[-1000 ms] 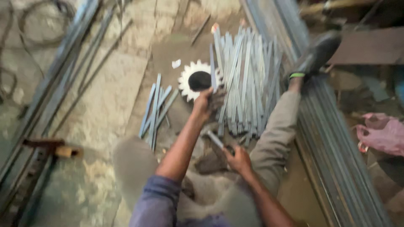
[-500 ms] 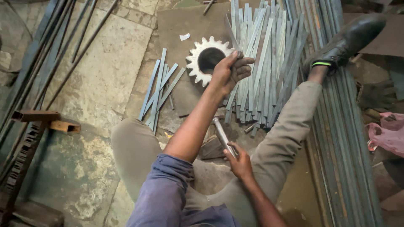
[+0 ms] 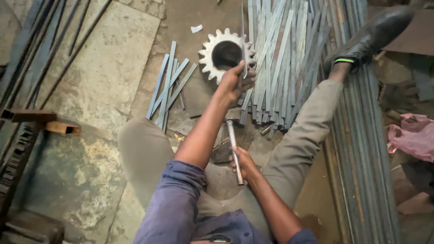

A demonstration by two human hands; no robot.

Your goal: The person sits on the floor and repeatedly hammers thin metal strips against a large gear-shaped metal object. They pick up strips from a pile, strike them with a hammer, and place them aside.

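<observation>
My left hand (image 3: 234,82) is closed on a thin flat metal strip (image 3: 243,36) that stands nearly upright over the edge of a pale toothed gear wheel (image 3: 209,45) lying on the floor. Just right of that hand is a big pile of similar grey strips (image 3: 282,58). My right hand (image 3: 244,165) rests between my legs, gripping a metal tool handle (image 3: 232,140) that points away from me. A dark metal block (image 3: 221,151) sits on the floor beside the handle.
A smaller bunch of strips (image 3: 169,86) lies left of the gear. Long steel bars (image 3: 361,158) run along the right under my black shoe (image 3: 370,36). A pink cloth (image 3: 413,135) is far right, and rods (image 3: 40,40) and a rusty frame (image 3: 27,117) are at left.
My left hand has drawn one strip out of the pile and raised it upright by the gear. The right hand keeps its hold on the tool handle, barely moving.
</observation>
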